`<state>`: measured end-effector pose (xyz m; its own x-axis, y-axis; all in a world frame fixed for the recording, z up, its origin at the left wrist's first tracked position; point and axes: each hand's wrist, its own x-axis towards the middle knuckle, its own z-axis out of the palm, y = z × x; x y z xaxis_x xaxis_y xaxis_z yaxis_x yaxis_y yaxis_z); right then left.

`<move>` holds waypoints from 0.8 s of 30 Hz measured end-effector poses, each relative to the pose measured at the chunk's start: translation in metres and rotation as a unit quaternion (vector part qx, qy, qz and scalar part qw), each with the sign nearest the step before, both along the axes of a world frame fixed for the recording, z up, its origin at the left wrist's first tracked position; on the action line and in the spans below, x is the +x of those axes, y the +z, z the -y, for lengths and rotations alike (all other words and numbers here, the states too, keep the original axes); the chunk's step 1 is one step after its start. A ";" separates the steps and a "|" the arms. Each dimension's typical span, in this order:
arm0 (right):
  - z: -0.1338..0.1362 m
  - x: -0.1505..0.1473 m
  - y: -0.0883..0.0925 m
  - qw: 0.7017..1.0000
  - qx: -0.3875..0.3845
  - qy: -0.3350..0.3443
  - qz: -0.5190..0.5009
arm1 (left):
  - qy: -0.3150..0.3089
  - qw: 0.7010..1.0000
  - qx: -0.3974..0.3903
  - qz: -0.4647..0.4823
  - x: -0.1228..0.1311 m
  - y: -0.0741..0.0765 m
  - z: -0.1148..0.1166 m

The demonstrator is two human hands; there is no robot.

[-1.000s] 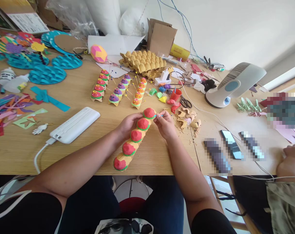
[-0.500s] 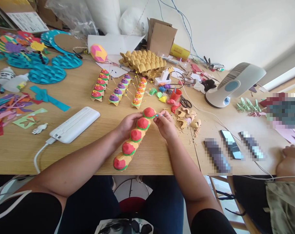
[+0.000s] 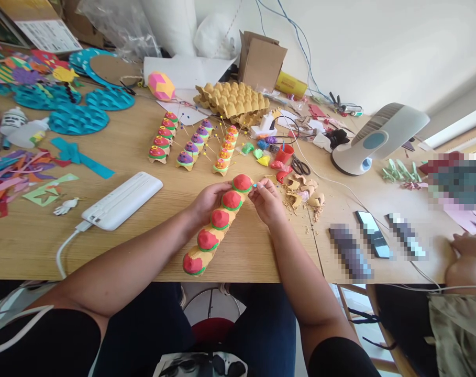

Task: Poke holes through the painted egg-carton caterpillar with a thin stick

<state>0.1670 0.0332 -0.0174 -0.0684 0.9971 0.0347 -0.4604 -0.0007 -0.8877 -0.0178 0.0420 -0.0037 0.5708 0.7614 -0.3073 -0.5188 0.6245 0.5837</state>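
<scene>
My left hand [image 3: 211, 201] grips the far end of an egg-carton strip [image 3: 221, 219] from its left side. The strip's bumps carry red caps with green edging, and it slants toward me over the table's front edge. At the far bump's right side, my right hand [image 3: 266, 199] is closed in a pinch. A tiny light-blue bit [image 3: 255, 185] shows at its fingertips; what it is I cannot make out. Beyond my hands stand three finished-looking strips: a red one [image 3: 159, 146], a purple one [image 3: 188, 148] and an orange one [image 3: 224, 152], with pins sticking out.
Left of my arms lie a white power bank [image 3: 122, 201] and coloured paper strips [image 3: 15, 170]. Colourful clay lumps [image 3: 263, 159], scissors [image 3: 300, 166] and carton scraps [image 3: 303, 189] are right of centre. A fan [image 3: 375, 139] and phones [image 3: 372, 234] stand farther right, near another person's hand [image 3: 470, 245].
The view has shifted very slightly. My right fingertips have moved a little at the far bump's side; my left hand still holds the strip.
</scene>
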 end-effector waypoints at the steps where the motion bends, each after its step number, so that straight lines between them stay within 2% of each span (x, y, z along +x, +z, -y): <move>1: 0.000 0.000 0.000 1.000 -0.001 0.002 -0.004 | -0.003 1.000 -0.003 0.001 -0.001 -0.001 0.000; 14: -0.002 0.000 -0.004 1.000 0.013 0.004 -0.001 | -0.001 1.000 0.011 0.003 0.001 0.002 0.001; 24: 0.003 -0.002 0.002 0.999 -0.013 0.031 -0.038 | 0.011 1.000 -0.006 0.005 -0.003 -0.007 -0.004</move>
<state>0.1654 0.0304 -0.0152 -0.1276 0.9917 0.0168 -0.5242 -0.0531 -0.8500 -0.0209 0.0457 -0.0109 0.5574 0.7697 -0.3112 -0.5377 0.6203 0.5711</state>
